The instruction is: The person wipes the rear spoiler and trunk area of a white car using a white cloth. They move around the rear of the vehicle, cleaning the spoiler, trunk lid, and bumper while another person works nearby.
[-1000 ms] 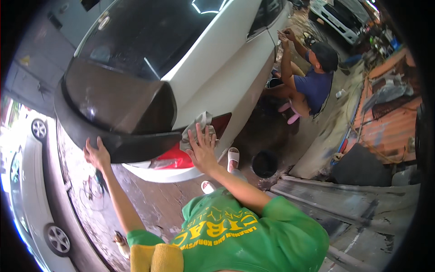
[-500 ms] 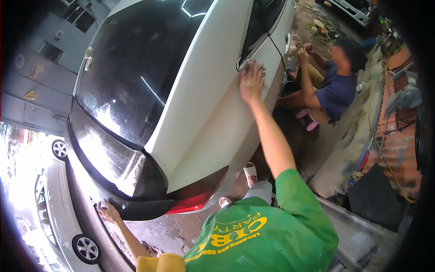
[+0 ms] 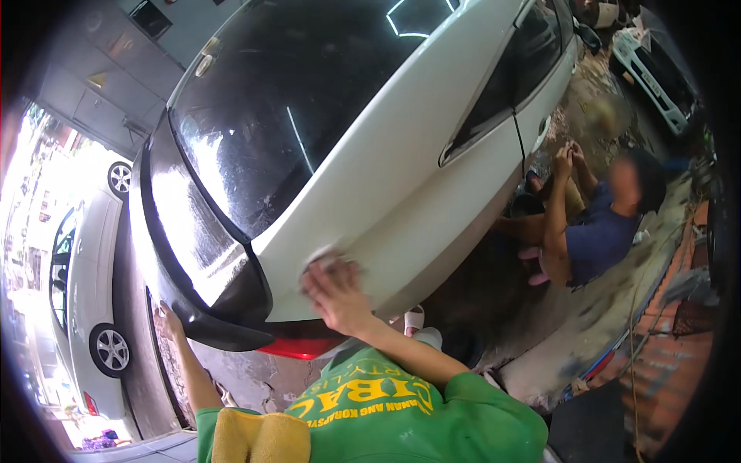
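Observation:
A white car [image 3: 386, 193] with a dark rear window [image 3: 270, 100] fills the middle. My right hand [image 3: 338, 299] presses a greyish cloth [image 3: 324, 258] flat against the white rear side panel, above the red tail light [image 3: 301, 345]. Motion blurs the cloth and fingertips, so its exact kind is hard to tell. At the left, my left hand [image 3: 167, 320] rests with its fingers against the outer edge of the dark rear spoiler [image 3: 220, 333]. Its fingertips are partly hard to make out.
To the right, a person in a dark blue shirt [image 3: 600, 243] sits low beside the car, hands raised together. A second white car [image 3: 89, 285] stands at left. A yellow towel [image 3: 262, 438] lies over my green shirt. A dark bucket [image 3: 463, 347] stands beside the car.
My right hand has slid the cloth down and back from near the rear side window to above the tail light. My left hand stays at the spoiler's edge. The view has shifted.

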The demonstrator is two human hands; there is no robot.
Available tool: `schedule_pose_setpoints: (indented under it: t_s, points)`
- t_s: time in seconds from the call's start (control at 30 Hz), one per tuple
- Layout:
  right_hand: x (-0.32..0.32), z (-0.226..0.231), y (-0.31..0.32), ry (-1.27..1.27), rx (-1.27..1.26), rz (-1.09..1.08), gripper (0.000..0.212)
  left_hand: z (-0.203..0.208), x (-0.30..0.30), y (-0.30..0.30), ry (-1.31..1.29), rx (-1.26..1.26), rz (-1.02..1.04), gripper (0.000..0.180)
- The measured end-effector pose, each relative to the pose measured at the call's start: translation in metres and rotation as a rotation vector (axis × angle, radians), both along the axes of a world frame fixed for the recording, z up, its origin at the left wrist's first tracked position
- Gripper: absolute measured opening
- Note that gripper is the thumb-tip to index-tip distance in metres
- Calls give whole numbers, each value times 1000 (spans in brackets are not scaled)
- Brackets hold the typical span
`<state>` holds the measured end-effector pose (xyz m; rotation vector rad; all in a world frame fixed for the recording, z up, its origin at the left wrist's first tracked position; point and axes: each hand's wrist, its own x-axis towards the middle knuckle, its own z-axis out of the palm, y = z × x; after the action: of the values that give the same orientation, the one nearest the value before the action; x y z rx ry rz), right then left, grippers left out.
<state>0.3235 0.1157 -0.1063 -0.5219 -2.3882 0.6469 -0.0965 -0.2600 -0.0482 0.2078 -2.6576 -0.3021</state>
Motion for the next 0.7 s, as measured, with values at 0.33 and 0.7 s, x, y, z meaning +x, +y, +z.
schedule_pose_setpoints:
  t_s: [0.33,0.7]
  points:
    - [17,123,493,-48,412,-726,63,26,29,75,-23,150,115,59]
    - [-81,59,15,178,217,82,37,-24,-13,32,-205,-450,87,49]
